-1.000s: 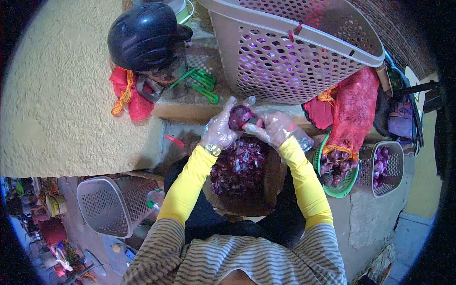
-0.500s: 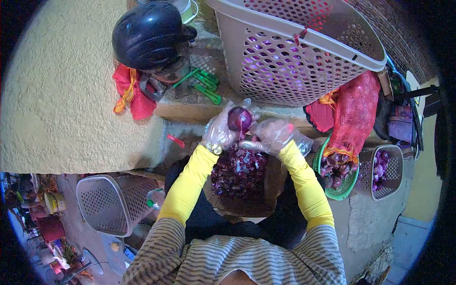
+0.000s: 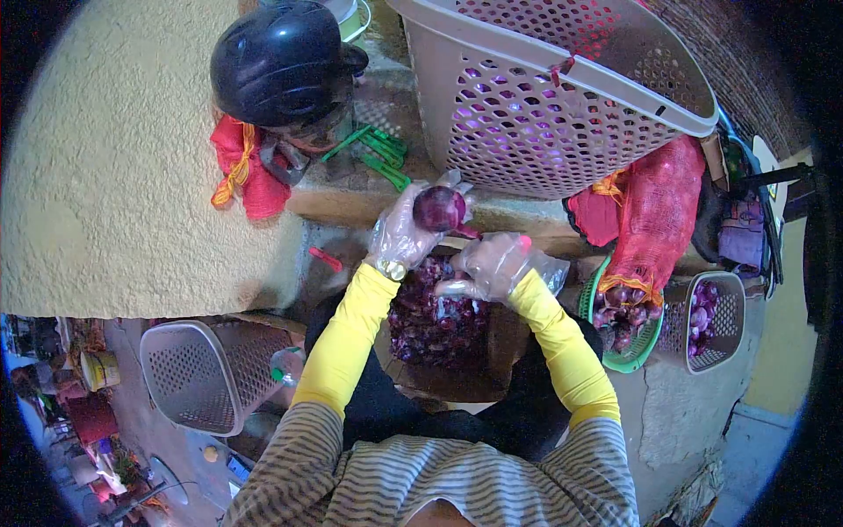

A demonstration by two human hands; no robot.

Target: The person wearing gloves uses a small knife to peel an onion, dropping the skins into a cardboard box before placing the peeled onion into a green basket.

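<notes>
Left hand (image 3: 406, 235), in a clear plastic glove, has its fingers wrapped around a peeled red onion (image 3: 439, 208), held up near the middle of the frame just below the big grey basket (image 3: 562, 105). Right hand (image 3: 490, 265), gloved too, sits lower right of it, fingers curled; can't tell if there's anything in it. Pile of purple onion skins (image 3: 439, 312) right underneath both hands.
</notes>
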